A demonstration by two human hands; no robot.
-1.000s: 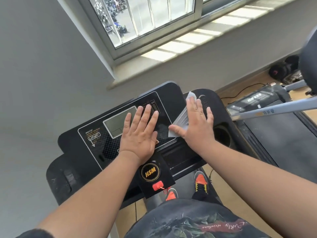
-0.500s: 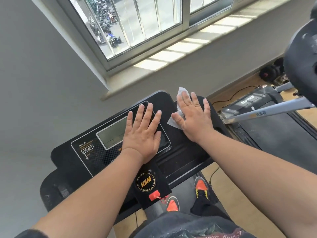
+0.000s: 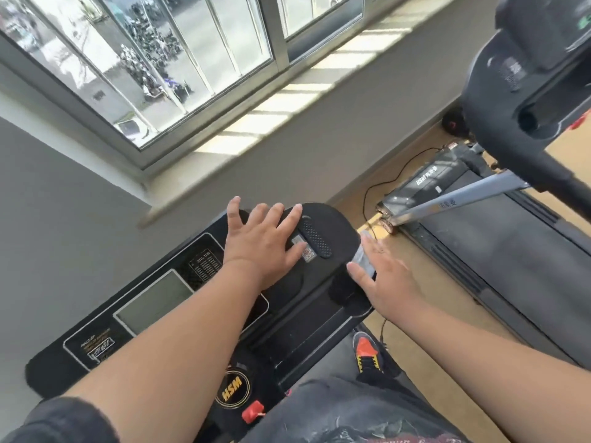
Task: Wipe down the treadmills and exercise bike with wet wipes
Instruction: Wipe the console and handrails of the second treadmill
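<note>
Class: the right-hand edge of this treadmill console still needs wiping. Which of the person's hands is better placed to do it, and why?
Probably the right hand: the wet wipe lies under its fingers, already at the console's right edge. The left hand lies flat on the console top with no wipe.

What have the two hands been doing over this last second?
The right hand slid the wet wipe rightward to the console edge. The left hand moved right off the display, still flat. The wipe stays under the right hand.

"HSM" on console badge (image 3: 232,390) (gold lettering), neighbouring treadmill hood (image 3: 430,178)
</note>
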